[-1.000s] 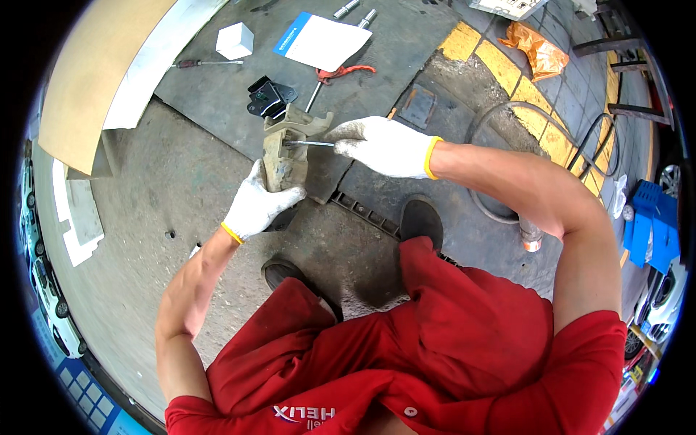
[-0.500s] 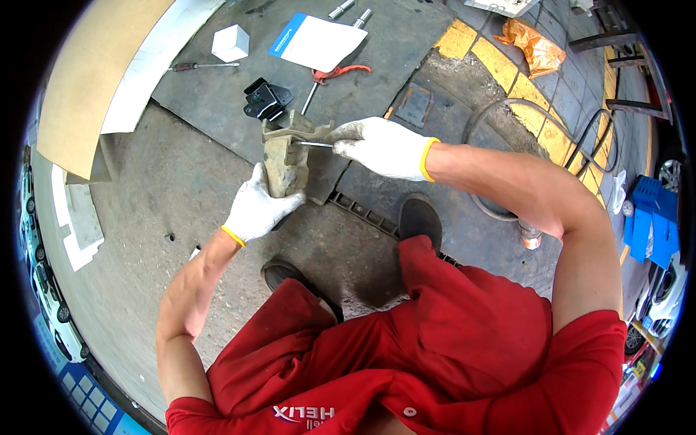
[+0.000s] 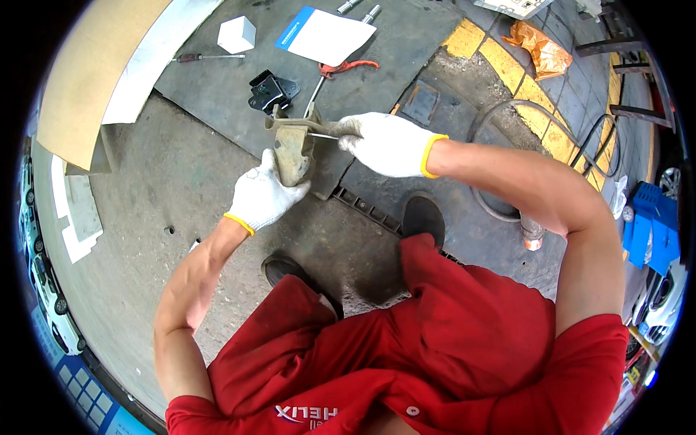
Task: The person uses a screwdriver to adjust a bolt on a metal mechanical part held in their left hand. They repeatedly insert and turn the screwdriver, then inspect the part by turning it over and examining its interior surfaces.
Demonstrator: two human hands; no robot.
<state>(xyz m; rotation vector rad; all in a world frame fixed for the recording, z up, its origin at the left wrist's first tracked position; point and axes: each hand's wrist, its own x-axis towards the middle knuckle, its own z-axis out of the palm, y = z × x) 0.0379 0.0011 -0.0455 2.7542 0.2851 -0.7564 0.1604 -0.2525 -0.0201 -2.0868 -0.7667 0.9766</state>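
My left hand [image 3: 264, 192], in a white work glove, grips the lower end of a dirty, grey-tan metal bracket [image 3: 293, 156]. The bracket is held above the floor, its wider flanged end pointing away from me. My right hand [image 3: 388, 145], gloved too, is closed around a tool with a thin metal shaft [image 3: 324, 135]. That shaft points left and meets the bracket's right side; its handle is hidden in the glove. Just beyond the bracket, a black bracket-like part [image 3: 272, 93] lies on a dark mat [image 3: 217, 98].
On the mat lie a red-handled tool [image 3: 349, 67], a screwdriver [image 3: 210, 57], a white box [image 3: 237, 35], a white-and-blue sheet [image 3: 330, 36] and metal sockets [image 3: 371, 14]. To the right are an orange bag [image 3: 540, 51], a hose [image 3: 478, 127] and a blue case [image 3: 652, 221]. Boards [image 3: 90, 80] stand left.
The bracket has tilted slightly in my left hand, so its flanged end shows more edge-on. The thin shaft stays against it. The whole view has shifted a little.
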